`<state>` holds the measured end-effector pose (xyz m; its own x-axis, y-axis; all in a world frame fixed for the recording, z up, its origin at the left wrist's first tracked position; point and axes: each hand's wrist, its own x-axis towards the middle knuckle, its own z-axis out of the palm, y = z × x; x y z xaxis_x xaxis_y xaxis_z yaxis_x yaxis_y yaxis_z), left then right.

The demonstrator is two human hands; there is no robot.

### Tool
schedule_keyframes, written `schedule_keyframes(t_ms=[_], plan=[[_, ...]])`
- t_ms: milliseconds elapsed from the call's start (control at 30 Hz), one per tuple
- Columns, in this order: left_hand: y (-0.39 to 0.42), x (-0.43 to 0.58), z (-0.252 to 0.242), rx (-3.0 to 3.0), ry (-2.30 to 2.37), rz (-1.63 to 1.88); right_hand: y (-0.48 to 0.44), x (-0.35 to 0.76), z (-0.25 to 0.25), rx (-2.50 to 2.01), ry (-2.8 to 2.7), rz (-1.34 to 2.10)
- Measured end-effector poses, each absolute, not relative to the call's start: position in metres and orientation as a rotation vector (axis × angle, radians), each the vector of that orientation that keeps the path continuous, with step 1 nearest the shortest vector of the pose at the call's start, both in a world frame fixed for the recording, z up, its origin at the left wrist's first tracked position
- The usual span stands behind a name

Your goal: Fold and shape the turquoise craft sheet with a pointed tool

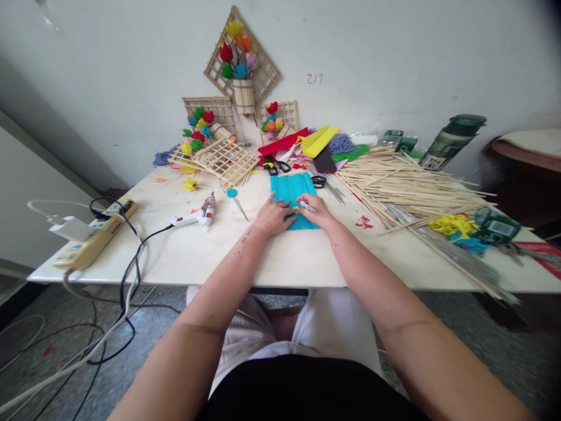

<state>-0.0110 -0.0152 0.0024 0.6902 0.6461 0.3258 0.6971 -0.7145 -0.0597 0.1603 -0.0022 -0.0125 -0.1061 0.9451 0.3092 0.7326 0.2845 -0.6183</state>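
Note:
A sheet of bright blue crepe paper [293, 185] with fold lines lies on the table in front of me. My left hand [272, 215] rests flat on its left part, fingers spread and pointing right. In my right hand [319, 211] is a slim whitish pen [307, 206], its tip end low over the paper. A small yellow piece [296, 209] lies on the sheet between the hands, beside my left fingertips; its shape is too small to tell. Just beyond the sheet are black-handled scissors [318, 182] and another pair with yellow and dark handles [277, 168].
A white glue gun [193, 218] and a blue disc-topped wire [232, 193] lie left, near a power strip [94, 237] with trailing cords. Wooden sticks [394, 187] cover the right side. Wooden lattices [228, 161], coloured paper [322, 140] and a tilted bottle [453, 142] stand behind.

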Motion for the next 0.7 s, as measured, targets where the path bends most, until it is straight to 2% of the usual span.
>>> schedule_keyframes(t_ms=[367,700], plan=[[-0.0166,-0.0097,0.0028,-2.748,-1.072,-0.414,-0.0036,0.1608,-0.01,-1.46,-1.908,0.422],[-0.0125,-0.0119,0.0017,-2.77,-1.112,-0.336,-0.0025,0.1608,-0.0097,-1.473,-1.436,0.727]])
